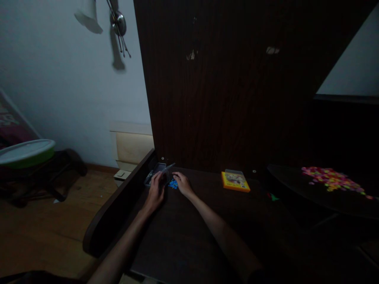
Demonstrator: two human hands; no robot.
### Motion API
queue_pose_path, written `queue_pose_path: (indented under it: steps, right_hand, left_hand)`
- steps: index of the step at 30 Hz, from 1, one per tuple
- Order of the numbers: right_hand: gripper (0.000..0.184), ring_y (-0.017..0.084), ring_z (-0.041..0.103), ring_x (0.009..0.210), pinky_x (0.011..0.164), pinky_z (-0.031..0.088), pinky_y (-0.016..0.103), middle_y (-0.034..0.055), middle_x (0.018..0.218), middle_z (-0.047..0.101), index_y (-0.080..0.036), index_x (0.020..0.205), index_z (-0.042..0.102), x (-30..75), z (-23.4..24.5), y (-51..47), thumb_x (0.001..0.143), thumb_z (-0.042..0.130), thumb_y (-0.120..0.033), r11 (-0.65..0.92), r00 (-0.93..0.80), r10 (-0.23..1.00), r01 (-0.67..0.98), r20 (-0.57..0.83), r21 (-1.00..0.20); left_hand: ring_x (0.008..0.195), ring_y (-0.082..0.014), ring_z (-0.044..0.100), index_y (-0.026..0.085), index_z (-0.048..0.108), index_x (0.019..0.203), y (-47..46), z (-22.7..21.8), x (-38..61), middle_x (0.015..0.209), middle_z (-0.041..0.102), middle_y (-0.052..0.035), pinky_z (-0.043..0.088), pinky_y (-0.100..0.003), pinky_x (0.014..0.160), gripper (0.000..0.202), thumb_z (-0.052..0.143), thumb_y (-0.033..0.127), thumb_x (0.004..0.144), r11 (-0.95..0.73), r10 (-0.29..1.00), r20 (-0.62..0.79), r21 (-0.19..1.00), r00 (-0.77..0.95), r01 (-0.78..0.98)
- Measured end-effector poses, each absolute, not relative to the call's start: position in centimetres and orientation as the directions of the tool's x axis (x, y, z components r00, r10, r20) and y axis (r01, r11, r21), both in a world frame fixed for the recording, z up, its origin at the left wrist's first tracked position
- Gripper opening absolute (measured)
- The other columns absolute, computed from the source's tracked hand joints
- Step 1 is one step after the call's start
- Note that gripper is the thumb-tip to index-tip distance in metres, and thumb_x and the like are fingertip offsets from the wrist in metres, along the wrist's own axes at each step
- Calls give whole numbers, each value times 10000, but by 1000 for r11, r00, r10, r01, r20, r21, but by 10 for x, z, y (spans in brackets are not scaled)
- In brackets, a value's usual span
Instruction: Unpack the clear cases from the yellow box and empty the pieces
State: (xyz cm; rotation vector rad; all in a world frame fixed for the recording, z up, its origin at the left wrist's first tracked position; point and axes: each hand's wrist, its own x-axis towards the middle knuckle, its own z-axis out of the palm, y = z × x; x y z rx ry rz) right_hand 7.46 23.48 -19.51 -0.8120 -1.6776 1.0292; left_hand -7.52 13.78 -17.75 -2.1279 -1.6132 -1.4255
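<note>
Both my arms reach forward over a dark wooden desk (189,236). My left hand (156,189) rests against a small clear plastic box (156,170) with its lid raised, at the desk's far left corner. My right hand (182,183) lies palm down, fingers curled over a small heap of blue pieces (173,184) between the two hands. The light is dim and the fingertips are hard to make out.
A yellow flat box (235,181) lies at the back of the desk. A pile of pink and yellow pieces (333,178) sits on a dark round surface at right. A tall dark panel stands behind. A green-rimmed tray (26,153) is at left, above a wooden floor.
</note>
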Motion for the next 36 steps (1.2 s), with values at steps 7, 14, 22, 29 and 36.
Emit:
queue_pose_path:
  steps: [7, 14, 22, 29, 36]
  right_hand:
    - [272, 184, 573, 1089, 1017, 411, 367, 66, 1121, 619, -207, 1109, 641, 79, -196, 237, 880, 502, -156, 505, -428, 796, 82, 427, -859]
    - [309, 193, 519, 1177, 1064, 379, 370, 83, 1221, 567, -193, 1172, 590, 79, -198, 240, 885, 496, -130, 602, -514, 734, 193, 443, -775]
    - [271, 194, 525, 1135, 1051, 383, 373, 77, 1165, 578, -185, 1134, 557, 78, -199, 238, 880, 480, -128, 596, -510, 747, 232, 425, -769]
    - [285, 200, 511, 1153, 1055, 372, 376, 93, 1185, 574, -175, 1136, 552, 76, -200, 238, 866, 468, -134, 583, -508, 760, 259, 404, -770]
    - [255, 209, 544, 1109, 1032, 400, 387, 93, 1153, 601, -175, 1117, 545, 77, -197, 236, 880, 459, -135, 565, -503, 775, 283, 382, -775]
  left_hand:
    - [1331, -279, 421, 234, 262, 1446, 145, -180, -73, 1427, 370, -159, 420, -509, 1078, 627, 471, 98, 871, -469, 714, 696, 398, 74, 788]
    - [1339, -264, 416, 231, 320, 1413, 149, -178, -73, 1435, 375, -147, 423, -501, 1082, 562, 460, 94, 886, -524, 708, 686, 354, 166, 774]
    - [1341, -265, 415, 233, 318, 1414, 149, -177, -74, 1426, 388, -146, 426, -510, 1078, 558, 467, 106, 892, -552, 695, 693, 342, 193, 761]
    - [1332, -268, 429, 234, 323, 1416, 148, -176, -73, 1427, 398, -142, 428, -513, 1073, 565, 474, 116, 885, -534, 712, 674, 337, 198, 776]
    - [1332, -266, 428, 239, 320, 1412, 146, -175, -72, 1425, 395, -144, 424, -510, 1076, 556, 474, 130, 890, -534, 710, 675, 333, 199, 777]
